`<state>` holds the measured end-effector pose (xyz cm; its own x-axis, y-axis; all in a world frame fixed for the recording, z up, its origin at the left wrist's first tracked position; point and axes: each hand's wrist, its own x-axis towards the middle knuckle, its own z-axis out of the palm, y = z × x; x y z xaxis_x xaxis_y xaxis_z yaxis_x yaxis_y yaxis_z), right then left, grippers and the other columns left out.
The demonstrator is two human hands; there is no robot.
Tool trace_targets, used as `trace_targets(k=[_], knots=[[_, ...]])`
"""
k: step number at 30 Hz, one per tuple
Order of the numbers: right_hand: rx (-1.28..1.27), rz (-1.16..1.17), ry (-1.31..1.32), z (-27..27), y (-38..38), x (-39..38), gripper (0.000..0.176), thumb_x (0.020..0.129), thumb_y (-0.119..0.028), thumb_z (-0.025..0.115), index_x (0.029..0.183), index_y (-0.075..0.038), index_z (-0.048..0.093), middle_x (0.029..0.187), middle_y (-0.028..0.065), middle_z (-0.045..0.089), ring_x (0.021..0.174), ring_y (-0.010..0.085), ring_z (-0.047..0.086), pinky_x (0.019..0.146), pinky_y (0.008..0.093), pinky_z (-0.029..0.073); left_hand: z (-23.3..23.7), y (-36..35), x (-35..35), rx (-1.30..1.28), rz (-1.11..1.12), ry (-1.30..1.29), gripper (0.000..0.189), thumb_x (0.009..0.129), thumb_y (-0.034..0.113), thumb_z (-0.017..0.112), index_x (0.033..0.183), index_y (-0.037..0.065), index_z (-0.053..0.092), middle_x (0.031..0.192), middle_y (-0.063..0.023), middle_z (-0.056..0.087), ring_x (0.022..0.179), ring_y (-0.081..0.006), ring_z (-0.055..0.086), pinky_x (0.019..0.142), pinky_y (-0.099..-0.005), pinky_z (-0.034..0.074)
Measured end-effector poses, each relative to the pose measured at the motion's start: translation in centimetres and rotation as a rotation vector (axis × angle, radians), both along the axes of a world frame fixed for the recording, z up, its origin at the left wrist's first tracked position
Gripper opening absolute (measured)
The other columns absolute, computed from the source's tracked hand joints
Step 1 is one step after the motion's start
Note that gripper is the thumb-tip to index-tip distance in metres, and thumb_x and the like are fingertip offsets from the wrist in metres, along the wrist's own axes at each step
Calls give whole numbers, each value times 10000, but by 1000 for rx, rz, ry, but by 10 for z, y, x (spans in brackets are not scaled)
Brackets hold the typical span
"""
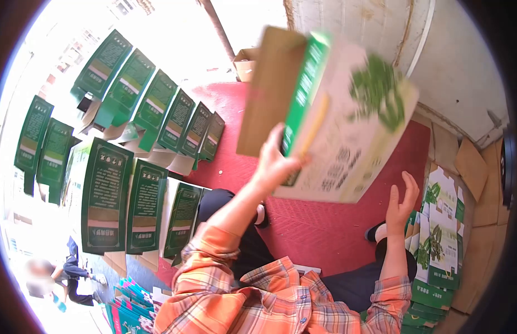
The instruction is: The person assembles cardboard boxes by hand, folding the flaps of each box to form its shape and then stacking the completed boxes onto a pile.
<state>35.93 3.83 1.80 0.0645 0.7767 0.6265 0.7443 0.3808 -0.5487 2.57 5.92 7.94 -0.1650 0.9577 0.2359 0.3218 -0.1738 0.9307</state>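
Note:
A large carton (347, 122), white with green leaves printed on its face and a green edge strip, hangs tilted in front of me, slightly blurred. Its brown inner flap (269, 92) sticks out on the left. My left hand (278, 161) grips the carton's lower left edge, thumb on the printed face. To the right of the carton, my right hand (402, 200) is apart from it, fingers spread and holding nothing. Flat printed cartons (441, 234) are stacked beside my right forearm.
Several green cartons (106, 195) stand upright in rows on the left. Red matting (303, 228) covers the floor. A small open box (245, 64) sits by the wall at the back. Another person (74, 267) is at the lower left, near teal packages (130, 306).

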Motion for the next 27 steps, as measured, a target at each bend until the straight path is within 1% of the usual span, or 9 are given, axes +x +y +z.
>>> trace_targets(k=[5, 8, 12, 17, 19, 20, 21, 25, 27], knots=[[-159, 25, 144, -25, 5, 11, 295, 942, -132, 595, 1225, -45, 579, 1261, 109, 568, 1187, 283, 502, 1002, 383, 402, 169, -27, -80, 92, 295, -212, 606, 783, 351, 755, 1234, 6, 544, 964, -58, 637, 841, -136, 626, 754, -277, 501], [-186, 57, 137, -33, 5, 8, 277, 936, -133, 602, 1198, -44, 591, 1248, 105, 574, 1177, 272, 504, 982, 371, 412, 271, -64, -148, 213, 450, -205, 520, 861, 436, 658, 1170, 21, 607, 949, -79, 668, 758, -179, 675, 679, -303, 566], [-202, 68, 64, -39, 5, 6, 268, 924, -128, 612, 1181, -53, 602, 1236, 91, 582, 1165, 255, 508, 938, 356, 424, 358, -162, -208, 329, 582, -113, 546, 923, 393, 604, 1298, -1, 548, 1123, -128, 649, 907, -215, 662, 794, -308, 538], [-375, 77, 181, -49, 3, 6, 280, 896, -107, 628, 1174, -77, 615, 1226, 58, 587, 1159, 236, 508, 896, 352, 433, 362, -299, -287, 330, 761, -77, 495, 987, 399, 500, 1258, -13, 548, 1069, -157, 644, 904, -179, 663, 764, -302, 573], [-428, 74, 168, -49, 2, 5, 271, 891, -103, 631, 1160, -79, 620, 1223, 60, 585, 1160, 239, 508, 919, 356, 433, 350, -365, -353, 244, 555, -202, 393, 1022, 344, 454, 1113, -9, 601, 905, -128, 675, 840, -202, 680, 727, -333, 587], [-429, 84, 172, -51, 3, 5, 271, 891, -103, 631, 1160, -79, 620, 1223, 60, 585, 1160, 239, 508, 919, 356, 433, 337, -386, -384, 258, 399, -424, 431, 1014, 333, 453, 1189, -41, 578, 1076, -199, 668, 931, -256, 675, 835, -371, 567], [-431, 102, 170, -54, 4, 5, 268, 886, -99, 633, 1152, -74, 622, 1222, 64, 585, 1159, 245, 508, 930, 362, 434, 325, -381, -371, 289, 688, -507, 358, 1028, 287, 430, 1065, -26, 600, 916, -144, 658, 853, -222, 665, 792, -385, 566], [-442, 124, 125, -52, 1, 4, 262, 869, -81, 638, 1129, -58, 626, 1211, 78, 589, 1148, 264, 513, 955, 383, 433, 279, -401, -426, 228, 807, -328, 314, 997, 207, 425, 1138, -35, 568, 1020, -174, 660, 893, -234, 658, 814, -348, 551], [-460, 119, 129, -48, -3, 4, 260, 864, -77, 638, 1123, -53, 627, 1205, 81, 591, 1144, 268, 515, 961, 387, 431, 273, -392, -435, 245, 949, -246, 339, 1002, 224, 339, 1092, 19, 595, 980, -143, 656, 802, -245, 645, 718, -365, 558]])
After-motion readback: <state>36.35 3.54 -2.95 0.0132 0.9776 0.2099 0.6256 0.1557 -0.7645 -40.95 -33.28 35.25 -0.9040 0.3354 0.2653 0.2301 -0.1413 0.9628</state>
